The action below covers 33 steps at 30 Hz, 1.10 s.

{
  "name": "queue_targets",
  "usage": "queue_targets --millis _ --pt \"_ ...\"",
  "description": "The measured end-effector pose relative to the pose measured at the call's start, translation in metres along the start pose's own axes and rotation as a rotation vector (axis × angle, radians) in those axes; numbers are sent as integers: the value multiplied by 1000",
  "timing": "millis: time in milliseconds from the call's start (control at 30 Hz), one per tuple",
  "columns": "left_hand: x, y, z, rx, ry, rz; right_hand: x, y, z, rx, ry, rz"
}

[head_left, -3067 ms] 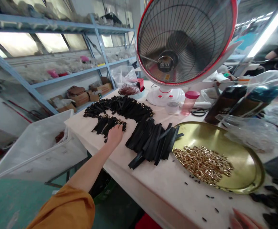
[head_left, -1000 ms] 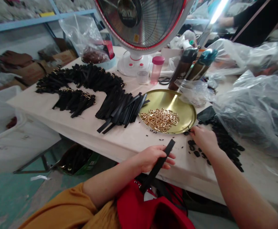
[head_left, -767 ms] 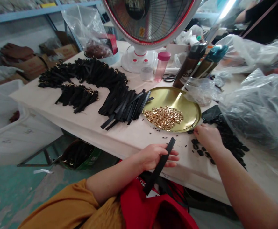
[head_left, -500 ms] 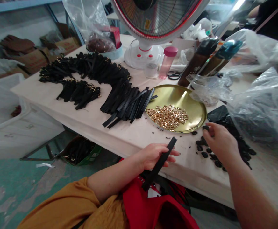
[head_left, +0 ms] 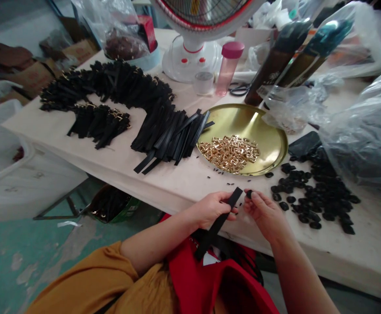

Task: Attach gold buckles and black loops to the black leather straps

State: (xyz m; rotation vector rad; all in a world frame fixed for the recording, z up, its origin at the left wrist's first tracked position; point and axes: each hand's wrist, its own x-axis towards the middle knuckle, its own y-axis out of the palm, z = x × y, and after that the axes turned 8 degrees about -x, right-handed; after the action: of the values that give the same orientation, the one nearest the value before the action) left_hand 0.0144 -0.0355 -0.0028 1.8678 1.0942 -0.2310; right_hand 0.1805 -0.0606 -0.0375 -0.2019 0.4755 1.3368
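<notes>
My left hand is closed on a flat black strap, which slants up and to the right over the table's front edge. Close to the strap's upper end, my right hand pinches a small black loop between thumb and fingertips; a slight gap parts the two pieces. To the right lies a spread of similar small black loops. Behind my hands, a round gold tray holds a heap of small gold buckles. A pile of black straps lies left of the tray.
Straps with gold fittings lie in rows at the table's back left. Behind the tray stand a white fan, a pink bottle, scissors and two dark bottles. A clear plastic bag sits at right.
My right hand has left the spread of black loops and moved left to the strap's upper end, carrying one loop. My left hand keeps hold of the strap. The view has shifted slightly.
</notes>
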Motion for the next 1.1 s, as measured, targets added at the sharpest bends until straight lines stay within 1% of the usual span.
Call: queue_targets --millis 133,267,367,567,767,867,933,1000,1100 --pt "2 -1 3 -89 -46 45 -1 -1 -6 -50 1 -13" --pt "0 1 3 -162 -90 52 0 -1 -9 -134 -21 -9" --pt "-4 2 4 -197 -114 33 0 -2 -9 -118 -10 4" --pt "-8 2 12 -266 -128 51 0 -2 -7 -101 -11 13" --pt "-12 3 14 -262 -134 53 -3 2 -6 -67 -12 -5" --pt "-14 2 12 -154 -170 107 -2 1 -7 -65 -20 -13" --pt "-15 2 10 -15 -149 148 -2 0 -8 -65 -30 -15" --pt "-16 2 7 164 -36 116 -2 -2 -7 -44 -44 8" --pt "-14 3 3 446 223 16 -5 -3 -7 24 -41 67"
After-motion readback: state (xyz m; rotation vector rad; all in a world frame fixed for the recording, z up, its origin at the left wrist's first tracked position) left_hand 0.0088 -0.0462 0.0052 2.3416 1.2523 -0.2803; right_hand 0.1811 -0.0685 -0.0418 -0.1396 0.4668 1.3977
